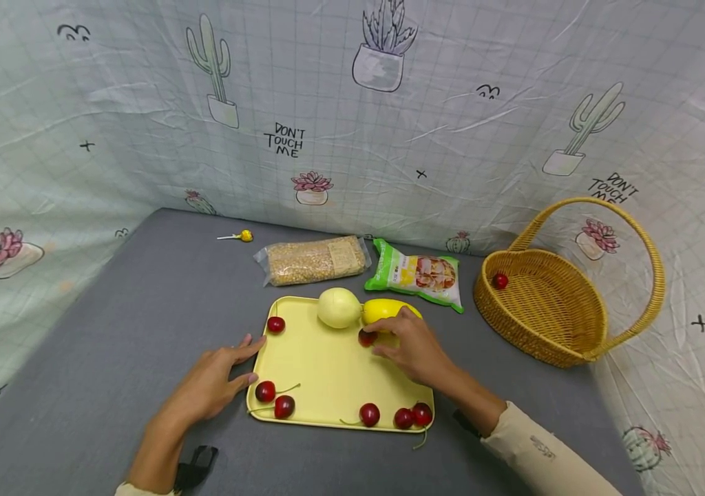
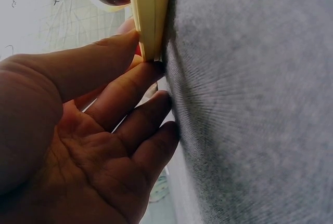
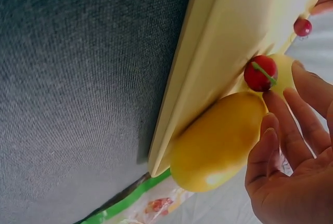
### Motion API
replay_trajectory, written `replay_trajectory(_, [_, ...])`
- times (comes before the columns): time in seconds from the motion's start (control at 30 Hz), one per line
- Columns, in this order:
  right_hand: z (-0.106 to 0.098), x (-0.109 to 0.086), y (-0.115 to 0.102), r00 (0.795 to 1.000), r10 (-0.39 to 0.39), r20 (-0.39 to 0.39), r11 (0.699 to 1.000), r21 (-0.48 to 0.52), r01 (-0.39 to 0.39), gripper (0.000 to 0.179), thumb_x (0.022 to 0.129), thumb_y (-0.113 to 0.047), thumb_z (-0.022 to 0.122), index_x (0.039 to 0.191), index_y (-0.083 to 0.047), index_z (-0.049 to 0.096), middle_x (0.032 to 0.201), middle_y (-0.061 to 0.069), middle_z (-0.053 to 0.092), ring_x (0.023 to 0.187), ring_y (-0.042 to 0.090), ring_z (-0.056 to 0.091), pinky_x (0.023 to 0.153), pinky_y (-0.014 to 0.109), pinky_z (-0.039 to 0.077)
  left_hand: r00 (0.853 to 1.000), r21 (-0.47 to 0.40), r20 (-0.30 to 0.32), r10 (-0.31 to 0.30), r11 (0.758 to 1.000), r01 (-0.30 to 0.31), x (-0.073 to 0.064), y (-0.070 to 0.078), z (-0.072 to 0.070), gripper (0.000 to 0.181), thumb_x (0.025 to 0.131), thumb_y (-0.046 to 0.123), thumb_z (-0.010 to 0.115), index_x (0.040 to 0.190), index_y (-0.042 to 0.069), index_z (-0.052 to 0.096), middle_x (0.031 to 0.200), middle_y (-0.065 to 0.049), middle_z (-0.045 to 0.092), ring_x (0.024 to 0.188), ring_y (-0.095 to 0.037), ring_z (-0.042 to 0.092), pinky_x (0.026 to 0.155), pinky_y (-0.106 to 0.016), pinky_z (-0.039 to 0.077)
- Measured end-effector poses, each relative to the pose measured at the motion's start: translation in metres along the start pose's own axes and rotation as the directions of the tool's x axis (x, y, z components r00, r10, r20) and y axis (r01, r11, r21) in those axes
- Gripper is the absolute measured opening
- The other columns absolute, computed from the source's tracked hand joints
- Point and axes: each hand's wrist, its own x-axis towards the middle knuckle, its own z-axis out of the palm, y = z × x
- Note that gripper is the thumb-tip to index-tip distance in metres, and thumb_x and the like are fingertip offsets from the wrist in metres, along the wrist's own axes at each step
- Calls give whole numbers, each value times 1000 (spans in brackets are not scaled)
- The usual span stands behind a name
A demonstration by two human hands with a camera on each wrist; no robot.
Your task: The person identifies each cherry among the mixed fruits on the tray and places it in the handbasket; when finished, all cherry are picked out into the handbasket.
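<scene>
My left hand (image 1: 213, 379) touches the left edge of the pale yellow tray (image 1: 309, 368) with thumb and fingertips. In the left wrist view, the thumb (image 2: 99, 60) lies against the tray's rim, and the other fingers reach down to the grey cloth. Over the tray's far right part, my right hand (image 1: 411, 344) has its fingers spread loosely around a dark red cherry (image 1: 367, 337). The right wrist view shows that cherry (image 3: 261, 73), with a green stem, right by the fingertips. Beyond it lie an oblong yellow fruit (image 1: 383, 310) and a round pale yellow fruit (image 1: 339, 308).
More cherries lie on the tray, including one (image 1: 275, 324) at far left and one (image 1: 369, 414) near the front. Behind are a grain bag (image 1: 315, 260), a green-edged packet (image 1: 417, 274) and a lollipop (image 1: 244, 235). At right, a wicker basket (image 1: 526, 341) contains a cherry (image 1: 500, 280).
</scene>
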Motion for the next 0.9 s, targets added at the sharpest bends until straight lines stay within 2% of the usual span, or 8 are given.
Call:
replay_trajectory(0.47, [6, -1, -1, 999, -37, 35, 998, -50, 39, 30, 80, -18, 95, 108, -19, 85, 106, -7, 82, 87, 11, 45, 72, 25, 41, 1000, 3, -6, 14, 1000, -14, -1, 1, 0, 64, 96, 10, 78, 155, 5, 54, 157, -30, 48, 144, -53, 49, 112, -70, 45])
replay_trajectory(0.9, [8, -2, 3, 999, -8, 49, 998, -57, 10, 33, 76, -22, 98, 106, -19, 84, 101, -8, 81, 89, 11, 47, 74, 27, 42, 1000, 1, -8, 12, 1000, -12, 0, 1, 1, 63, 96, 9, 78, 155, 4, 55, 157, -31, 48, 144, -53, 48, 112, -70, 44])
